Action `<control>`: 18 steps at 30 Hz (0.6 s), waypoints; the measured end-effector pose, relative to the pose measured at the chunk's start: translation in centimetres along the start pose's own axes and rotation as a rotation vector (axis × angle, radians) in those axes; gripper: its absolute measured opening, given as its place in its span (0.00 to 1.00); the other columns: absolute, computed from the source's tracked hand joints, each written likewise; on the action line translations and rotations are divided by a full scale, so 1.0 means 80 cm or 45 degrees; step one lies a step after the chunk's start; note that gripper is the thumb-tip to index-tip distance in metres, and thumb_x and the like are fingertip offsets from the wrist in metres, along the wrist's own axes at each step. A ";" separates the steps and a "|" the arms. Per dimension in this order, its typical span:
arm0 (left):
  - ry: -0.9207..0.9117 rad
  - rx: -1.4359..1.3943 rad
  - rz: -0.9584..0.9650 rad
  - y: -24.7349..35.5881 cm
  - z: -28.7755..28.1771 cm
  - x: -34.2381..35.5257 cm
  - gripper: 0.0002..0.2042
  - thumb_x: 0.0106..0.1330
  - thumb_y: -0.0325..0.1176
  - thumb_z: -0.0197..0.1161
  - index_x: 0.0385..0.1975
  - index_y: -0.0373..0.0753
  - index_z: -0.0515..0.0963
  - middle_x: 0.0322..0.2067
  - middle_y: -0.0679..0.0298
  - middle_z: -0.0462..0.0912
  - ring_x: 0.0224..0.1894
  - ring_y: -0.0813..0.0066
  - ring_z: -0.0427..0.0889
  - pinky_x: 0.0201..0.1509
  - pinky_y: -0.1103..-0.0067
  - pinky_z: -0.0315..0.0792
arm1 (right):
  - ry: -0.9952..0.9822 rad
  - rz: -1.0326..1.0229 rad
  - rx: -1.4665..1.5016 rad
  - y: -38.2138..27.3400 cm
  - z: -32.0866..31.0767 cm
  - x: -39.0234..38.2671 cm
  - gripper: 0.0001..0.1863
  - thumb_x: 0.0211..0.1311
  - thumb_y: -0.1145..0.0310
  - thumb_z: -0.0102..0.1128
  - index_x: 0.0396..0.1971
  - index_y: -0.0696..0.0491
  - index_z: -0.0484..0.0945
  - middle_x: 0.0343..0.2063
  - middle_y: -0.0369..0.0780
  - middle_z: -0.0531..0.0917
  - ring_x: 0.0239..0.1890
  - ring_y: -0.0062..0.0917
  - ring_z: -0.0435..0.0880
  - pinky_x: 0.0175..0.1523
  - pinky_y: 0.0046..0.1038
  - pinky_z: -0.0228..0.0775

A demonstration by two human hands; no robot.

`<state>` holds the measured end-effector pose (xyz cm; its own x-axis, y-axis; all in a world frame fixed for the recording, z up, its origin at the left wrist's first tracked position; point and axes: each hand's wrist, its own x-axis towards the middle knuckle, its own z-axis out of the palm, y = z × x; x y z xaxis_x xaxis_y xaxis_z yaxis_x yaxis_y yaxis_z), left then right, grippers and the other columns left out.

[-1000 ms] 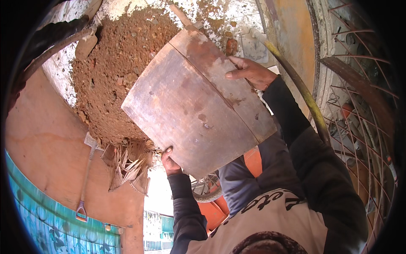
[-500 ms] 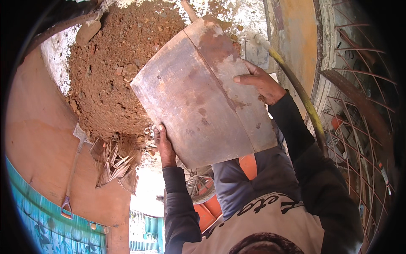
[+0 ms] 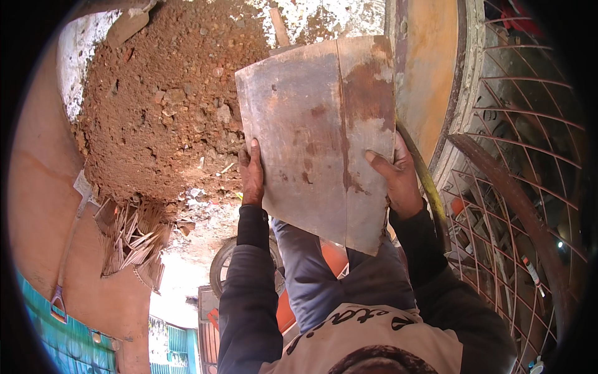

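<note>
A wide, flat board point(image 3: 299, 137), grey-brown with dark rusty stains, is held up in front of my body. A seam runs down it right of its middle, and its lower edge slants. My left hand point(image 3: 253, 174) grips the left edge, thumb on the face toward me. On the right edge, my right hand point(image 3: 400, 177) clasps the board with its thumb across the same face. The other fingers of both hands are mostly hidden behind it. Beyond the board's far edge a strip of wood point(image 3: 279, 26) shows, partly covered.
A heap of red-brown soil point(image 3: 162, 112) lies at the far left. Near it are a bundle of thin sticks point(image 3: 132, 234) and a long-handled tool point(image 3: 59, 299) against the orange wall. A spoked wheel point(image 3: 218, 268) stands behind my left arm. At right are a yellowish curved pole point(image 3: 436, 209) and a metal grille point(image 3: 498, 224).
The board has turned clockwise and its far end has swung right, so it stands straighter in view. My right hand has come nearer; my left hand has moved slightly farther out.
</note>
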<state>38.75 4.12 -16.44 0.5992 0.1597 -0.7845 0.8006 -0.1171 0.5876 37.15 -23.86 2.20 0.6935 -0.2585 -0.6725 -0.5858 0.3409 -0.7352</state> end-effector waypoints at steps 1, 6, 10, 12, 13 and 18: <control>0.012 -0.009 0.018 -0.001 0.003 0.003 0.39 0.71 0.60 0.57 0.65 0.26 0.68 0.58 0.50 0.77 0.59 0.63 0.75 0.65 0.71 0.67 | 0.026 0.000 0.017 0.002 0.001 -0.003 0.26 0.66 0.77 0.62 0.63 0.58 0.68 0.51 0.36 0.81 0.52 0.19 0.79 0.59 0.25 0.69; -0.088 -0.100 0.034 -0.008 0.007 0.010 0.40 0.68 0.61 0.61 0.62 0.26 0.70 0.55 0.49 0.78 0.56 0.62 0.76 0.62 0.70 0.68 | 0.033 0.052 0.036 0.004 -0.004 -0.018 0.29 0.66 0.78 0.61 0.66 0.58 0.64 0.54 0.39 0.80 0.55 0.22 0.79 0.60 0.28 0.71; -0.048 -0.046 0.051 -0.015 0.011 0.016 0.38 0.68 0.60 0.61 0.60 0.25 0.73 0.54 0.50 0.80 0.55 0.63 0.77 0.63 0.71 0.67 | 0.043 0.061 0.112 -0.003 0.006 -0.028 0.29 0.67 0.78 0.60 0.67 0.58 0.63 0.54 0.41 0.80 0.55 0.23 0.80 0.60 0.28 0.72; -0.133 -0.012 0.017 0.001 0.011 0.011 0.40 0.68 0.61 0.61 0.63 0.24 0.70 0.58 0.49 0.78 0.59 0.62 0.75 0.66 0.71 0.65 | 0.061 0.058 0.097 -0.003 0.004 -0.031 0.29 0.67 0.78 0.60 0.66 0.58 0.63 0.54 0.41 0.80 0.55 0.23 0.80 0.60 0.28 0.72; -0.138 -0.026 0.008 -0.005 0.011 0.012 0.41 0.68 0.61 0.61 0.63 0.24 0.70 0.59 0.48 0.77 0.60 0.61 0.75 0.67 0.71 0.65 | 0.068 0.070 0.069 -0.004 0.002 -0.033 0.28 0.67 0.78 0.60 0.66 0.58 0.64 0.53 0.41 0.81 0.55 0.23 0.80 0.60 0.28 0.72; -0.083 -0.040 0.014 -0.025 -0.001 0.035 0.43 0.67 0.62 0.61 0.64 0.22 0.68 0.59 0.48 0.77 0.60 0.61 0.75 0.67 0.71 0.65 | 0.040 0.084 0.028 0.000 -0.002 -0.028 0.27 0.67 0.77 0.60 0.64 0.58 0.66 0.53 0.41 0.81 0.54 0.23 0.80 0.60 0.28 0.72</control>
<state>38.84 4.84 -19.76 0.6078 0.0943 -0.7885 0.7940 -0.0873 0.6016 35.49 -23.44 3.70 0.6397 -0.2632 -0.7222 -0.6205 0.3776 -0.6873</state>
